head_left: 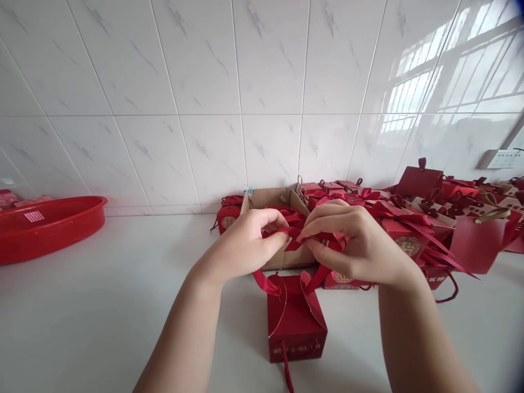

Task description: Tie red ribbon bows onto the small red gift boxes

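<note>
On the head cam I've got left hand [251,240] and right hand [354,240] both pinching red ribbon [293,242] above a little red box [297,316] on the worktop [143,305]. Ribbon's probably soft and slippery, box light but crushable, so I'd grab its lower sides. Cardboard carton [282,260] blocks the back, other red boxes [411,229] crowd the right, red basin [61,234] far left.

— What's being held?
— A red ribbon [265,282], pinched by the left hand [248,243] and the right hand [354,240] above a small red box [297,316].
— Where does it lead?
— Down to the box's two side flaps [275,305].
— And around?
— A cardboard box [282,262] behind, more red boxes [403,240] heaped rightward, a red basin [53,232] at far left.
</note>
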Action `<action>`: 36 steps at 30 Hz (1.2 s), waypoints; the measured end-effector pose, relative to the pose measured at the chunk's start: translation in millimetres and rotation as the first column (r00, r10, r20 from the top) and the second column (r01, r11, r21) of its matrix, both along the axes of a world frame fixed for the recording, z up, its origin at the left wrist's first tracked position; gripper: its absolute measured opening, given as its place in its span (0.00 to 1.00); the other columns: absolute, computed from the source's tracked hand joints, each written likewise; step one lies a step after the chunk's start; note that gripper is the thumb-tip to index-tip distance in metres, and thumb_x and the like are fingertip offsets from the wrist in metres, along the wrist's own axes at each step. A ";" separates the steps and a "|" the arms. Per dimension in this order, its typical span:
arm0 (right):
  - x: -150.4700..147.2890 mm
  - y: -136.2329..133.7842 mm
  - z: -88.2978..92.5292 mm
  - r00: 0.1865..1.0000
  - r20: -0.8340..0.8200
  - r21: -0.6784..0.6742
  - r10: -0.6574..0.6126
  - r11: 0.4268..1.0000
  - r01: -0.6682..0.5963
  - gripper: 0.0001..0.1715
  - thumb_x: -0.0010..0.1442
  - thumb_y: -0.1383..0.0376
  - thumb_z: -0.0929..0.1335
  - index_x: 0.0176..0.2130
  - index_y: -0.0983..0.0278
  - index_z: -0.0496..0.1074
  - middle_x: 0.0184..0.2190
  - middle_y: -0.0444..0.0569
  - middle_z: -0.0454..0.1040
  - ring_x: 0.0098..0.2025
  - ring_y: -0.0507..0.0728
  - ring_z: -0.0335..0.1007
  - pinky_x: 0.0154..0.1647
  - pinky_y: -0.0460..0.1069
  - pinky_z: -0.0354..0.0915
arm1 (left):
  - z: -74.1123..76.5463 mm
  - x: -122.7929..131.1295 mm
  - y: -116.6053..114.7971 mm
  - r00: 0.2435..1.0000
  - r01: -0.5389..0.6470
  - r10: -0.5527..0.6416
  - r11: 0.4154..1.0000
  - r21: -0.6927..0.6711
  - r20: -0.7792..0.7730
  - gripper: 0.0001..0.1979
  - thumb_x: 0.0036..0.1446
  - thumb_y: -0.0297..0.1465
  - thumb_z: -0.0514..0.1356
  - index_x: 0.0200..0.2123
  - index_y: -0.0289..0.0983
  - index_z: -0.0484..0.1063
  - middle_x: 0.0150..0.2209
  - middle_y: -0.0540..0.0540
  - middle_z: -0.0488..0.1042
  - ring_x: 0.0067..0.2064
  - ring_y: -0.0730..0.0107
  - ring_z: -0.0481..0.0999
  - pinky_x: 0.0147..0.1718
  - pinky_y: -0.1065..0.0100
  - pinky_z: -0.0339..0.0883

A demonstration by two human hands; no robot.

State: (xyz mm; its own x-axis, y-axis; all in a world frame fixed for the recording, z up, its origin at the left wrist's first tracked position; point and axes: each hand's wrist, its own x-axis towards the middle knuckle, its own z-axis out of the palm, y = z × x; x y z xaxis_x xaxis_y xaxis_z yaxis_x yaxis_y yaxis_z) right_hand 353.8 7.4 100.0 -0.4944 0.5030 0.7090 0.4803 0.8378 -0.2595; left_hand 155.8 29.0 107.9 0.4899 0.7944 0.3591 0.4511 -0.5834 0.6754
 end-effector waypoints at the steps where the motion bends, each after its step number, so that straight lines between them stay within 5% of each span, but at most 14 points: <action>1: -0.3 0.4 -0.1 1.000 0.017 0.010 -0.020 1.000 0.019 0.13 0.50 0.76 0.65 0.31 0.63 0.77 0.30 0.47 0.77 0.32 0.55 0.70 0.37 0.52 0.65 | 0.7 -0.7 -0.3 1.000 -0.007 0.007 1.000 -0.005 -0.006 0.07 0.55 0.31 0.55 0.28 0.40 0.73 0.24 0.51 0.72 0.24 0.71 0.69 0.17 0.73 0.59; 8: -0.1 2.6 -0.1 0.995 0.036 0.023 -0.091 0.996 0.090 0.15 0.52 0.76 0.65 0.33 0.64 0.79 0.31 0.47 0.77 0.31 0.54 0.70 0.36 0.51 0.65 | 8.5 -5.3 -4.1 0.999 -0.006 0.005 0.999 -0.043 -0.033 0.10 0.53 0.40 0.59 0.27 0.39 0.72 0.29 0.49 0.73 0.28 0.71 0.71 0.22 0.72 0.62; 18: 2.5 7.4 -1.8 0.996 -0.089 -0.026 0.007 1.000 -0.009 0.14 0.56 0.74 0.66 0.38 0.62 0.78 0.33 0.47 0.77 0.34 0.54 0.71 0.34 0.50 0.68 | 10.1 -9.6 -7.2 0.993 0.110 -0.110 0.994 -0.012 0.035 0.11 0.51 0.39 0.62 0.21 0.41 0.71 0.19 0.52 0.68 0.26 0.66 0.73 0.24 0.70 0.65; 24: 9.6 16.0 -5.1 0.975 -0.201 -0.121 0.092 0.986 -0.117 0.12 0.58 0.70 0.67 0.39 0.60 0.78 0.41 0.49 0.75 0.43 0.56 0.72 0.42 0.51 0.69 | 3.9 -15.5 -10.9 0.999 -0.034 0.039 0.971 0.238 -0.017 0.13 0.51 0.43 0.60 0.22 0.42 0.72 0.25 0.50 0.73 0.36 0.61 0.75 0.41 0.62 0.69; 28: 17.5 13.6 -5.7 0.970 -0.228 -0.165 0.085 0.979 -0.124 0.10 0.58 0.68 0.67 0.38 0.60 0.79 0.41 0.50 0.74 0.45 0.56 0.70 0.44 0.51 0.68 | 1.4 -18.2 -13.3 0.951 -0.087 0.167 0.953 0.289 -0.262 0.13 0.57 0.44 0.55 0.32 0.43 0.74 0.42 0.49 0.76 0.52 0.58 0.69 0.62 0.48 0.42; 31: 24.1 5.0 -13.3 0.971 -0.238 -0.226 0.019 0.971 -0.074 0.10 0.58 0.66 0.67 0.38 0.62 0.79 0.36 0.50 0.73 0.39 0.55 0.70 0.39 0.51 0.67 | -0.2 -22.8 -18.8 0.909 -0.140 0.251 0.936 0.322 -0.334 0.16 0.59 0.45 0.51 0.40 0.44 0.73 0.51 0.46 0.73 0.59 0.55 0.63 0.63 0.44 0.32; 36: 30.7 -15.4 -46.9 0.876 -0.438 -0.395 -0.204 0.918 0.016 0.11 0.56 0.60 0.68 0.35 0.65 0.77 0.26 0.47 0.71 0.28 0.52 0.64 0.27 0.48 0.61 | -5.3 -34.1 -37.1 0.871 -0.213 0.376 0.869 0.446 -0.317 0.20 0.59 0.46 0.51 0.49 0.42 0.69 0.57 0.42 0.68 0.58 0.52 0.65 0.61 0.43 0.38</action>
State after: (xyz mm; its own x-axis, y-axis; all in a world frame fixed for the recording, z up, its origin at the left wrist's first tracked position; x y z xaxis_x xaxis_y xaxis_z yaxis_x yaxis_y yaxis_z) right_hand 384.5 -8.0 53.1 -0.0826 0.8031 0.5901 0.3091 0.5835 -0.7509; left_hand 121.8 -8.1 102.6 0.4161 0.7597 0.4997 0.8165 -0.5540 0.1624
